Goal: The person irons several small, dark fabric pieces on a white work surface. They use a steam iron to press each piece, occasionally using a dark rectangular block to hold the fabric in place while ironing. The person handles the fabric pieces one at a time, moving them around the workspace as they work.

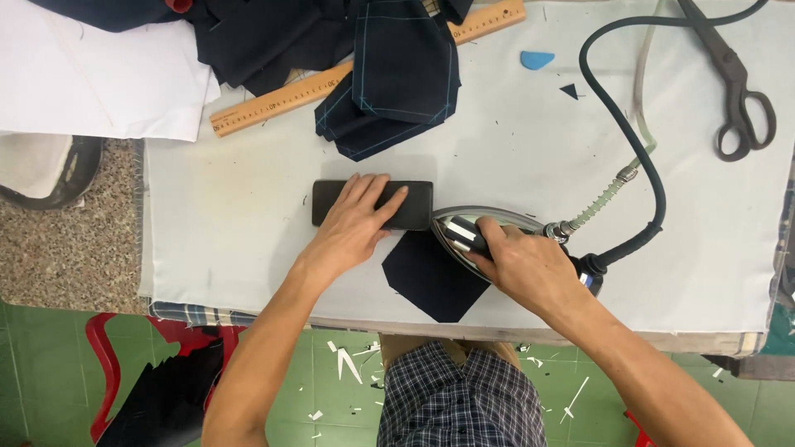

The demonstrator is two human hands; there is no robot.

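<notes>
My left hand (354, 225) lies flat, fingers spread, on a black rectangular block (331, 199) on the white ironing table (232, 248). My right hand (520, 266) grips the handle of a steam iron (464, 223), whose silver soleplate points left and touches the block's right end. A dark navy fabric piece (431, 277), cut with angled corners, lies just below the iron near the table's front edge. A dark hose (617, 116) and a pale cord (604, 197) run from the iron's rear.
A stack of navy fabric pieces (389, 74) with chalk lines lies at the back over a wooden ruler (273, 98). Black scissors (737, 91) rest at the back right. Blue chalk (536, 60) sits nearby. White paper (99, 74) covers the back left.
</notes>
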